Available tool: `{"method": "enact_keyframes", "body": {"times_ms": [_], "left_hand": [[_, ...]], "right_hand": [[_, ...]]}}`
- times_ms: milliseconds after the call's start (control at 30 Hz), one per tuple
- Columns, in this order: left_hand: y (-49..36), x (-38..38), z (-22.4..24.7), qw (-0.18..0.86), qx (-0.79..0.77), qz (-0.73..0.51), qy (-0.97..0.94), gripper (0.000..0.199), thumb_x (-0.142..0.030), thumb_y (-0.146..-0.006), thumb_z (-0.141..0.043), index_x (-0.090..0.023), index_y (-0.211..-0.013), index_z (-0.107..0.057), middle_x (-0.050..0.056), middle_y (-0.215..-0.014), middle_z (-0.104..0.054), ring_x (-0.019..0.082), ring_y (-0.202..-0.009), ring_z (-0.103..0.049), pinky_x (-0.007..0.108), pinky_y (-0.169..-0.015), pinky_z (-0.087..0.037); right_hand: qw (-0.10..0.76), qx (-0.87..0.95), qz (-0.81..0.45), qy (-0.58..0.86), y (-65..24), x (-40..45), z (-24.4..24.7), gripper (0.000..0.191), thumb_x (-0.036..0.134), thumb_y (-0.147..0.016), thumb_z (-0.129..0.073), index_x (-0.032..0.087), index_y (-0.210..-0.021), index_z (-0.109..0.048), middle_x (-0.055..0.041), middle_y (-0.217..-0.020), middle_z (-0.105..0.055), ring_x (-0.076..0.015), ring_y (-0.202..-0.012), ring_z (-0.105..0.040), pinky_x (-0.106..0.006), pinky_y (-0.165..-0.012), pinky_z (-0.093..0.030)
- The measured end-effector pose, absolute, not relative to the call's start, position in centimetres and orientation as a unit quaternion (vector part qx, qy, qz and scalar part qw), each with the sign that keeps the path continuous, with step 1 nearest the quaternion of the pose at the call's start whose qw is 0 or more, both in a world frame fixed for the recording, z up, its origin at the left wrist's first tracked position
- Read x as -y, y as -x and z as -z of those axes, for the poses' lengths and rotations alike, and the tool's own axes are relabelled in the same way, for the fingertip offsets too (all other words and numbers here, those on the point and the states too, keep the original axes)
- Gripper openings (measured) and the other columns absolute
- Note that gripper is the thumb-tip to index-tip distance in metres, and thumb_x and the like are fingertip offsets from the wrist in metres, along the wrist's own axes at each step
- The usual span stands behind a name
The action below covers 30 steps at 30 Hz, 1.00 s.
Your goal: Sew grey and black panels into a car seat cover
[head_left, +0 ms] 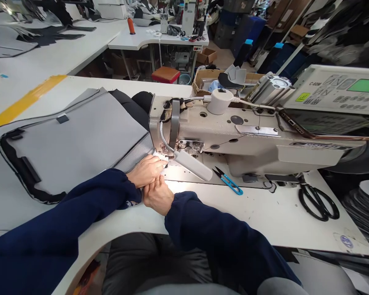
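A large grey fabric piece (pixel 89 135) with black edging lies left of the sewing machine (pixel 199 123), its right corner reaching the needle area. My left hand (pixel 146 170) presses on that corner, fingers close together beside the lit presser foot. Just below it, my right hand (pixel 158 196) has its fingers curled at the fabric's near edge, touching my left hand. The fingertips of both hands partly hide the material there. A white lamp (pixel 193 164) hangs over the machine bed, right of the hands.
Blue thread snips (pixel 229 182) lie on the machine bed's edge. Black scissors (pixel 318 203) rest farther right on the white table (pixel 249 217). A control panel (pixel 341 90) stands at the upper right. Behind the machine is a cardboard box (pixel 199 80) of fabric pieces.
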<state>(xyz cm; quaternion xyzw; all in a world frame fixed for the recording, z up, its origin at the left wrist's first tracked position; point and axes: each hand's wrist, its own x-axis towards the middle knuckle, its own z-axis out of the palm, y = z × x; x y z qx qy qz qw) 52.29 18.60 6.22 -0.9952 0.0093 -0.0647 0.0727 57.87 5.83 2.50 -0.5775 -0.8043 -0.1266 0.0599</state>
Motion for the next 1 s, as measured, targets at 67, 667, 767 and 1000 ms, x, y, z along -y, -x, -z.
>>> {"method": "enact_keyframes", "body": {"times_ms": [67,667,767,1000], "left_hand": [[-52.2,-18.6,-6.3,0.069,-0.010,0.068,0.995,0.015,-0.014,-0.090,-0.053,-0.013,-0.085,-0.067,0.005,-0.078,-0.063,0.020,-0.084,-0.053,0.034,-0.073,-0.037],[-52.9,-18.2,-7.8,0.030,0.013,0.029,0.999,0.019,-0.015,-0.092,-0.053,-0.013,-0.074,-0.062,0.004,-0.072,-0.060,0.021,-0.080,-0.048,0.036,-0.078,-0.034],[-52.9,-18.8,-7.5,0.007,0.013,0.032,0.999,0.017,-0.014,-0.089,-0.055,-0.015,-0.072,-0.060,0.003,-0.072,-0.061,0.020,-0.079,-0.049,0.035,-0.076,-0.034],[-53.1,-19.0,-6.7,0.010,-0.011,0.056,0.998,0.015,-0.014,-0.084,-0.055,-0.017,-0.070,-0.059,0.003,-0.067,-0.061,0.020,-0.072,-0.052,0.036,-0.073,-0.035]], "right_hand": [[0.058,0.804,0.125,0.578,-57.8,-5.9,-2.5,0.037,0.005,-0.089,-0.037,-0.013,-0.108,-0.064,-0.0398,-0.103,-0.064,-0.0373,-0.089,-0.070,-0.057,-0.076,-0.054],[0.022,0.799,0.083,0.595,-58.2,-5.9,-4.3,0.036,0.006,-0.090,-0.040,-0.010,-0.111,-0.064,-0.0365,-0.103,-0.065,-0.0368,-0.092,-0.069,-0.056,-0.078,-0.051],[0.023,0.797,0.078,0.599,-58.1,-5.9,-4.5,0.036,0.006,-0.091,-0.039,-0.012,-0.111,-0.063,-0.0395,-0.110,-0.062,-0.0368,-0.093,-0.069,-0.055,-0.079,-0.051],[0.018,0.802,0.067,0.593,-58.2,-6.0,-4.9,0.032,0.005,-0.089,-0.040,-0.007,-0.103,-0.067,-0.0371,-0.099,-0.066,-0.0404,-0.095,-0.068,-0.053,-0.074,-0.050]]}}
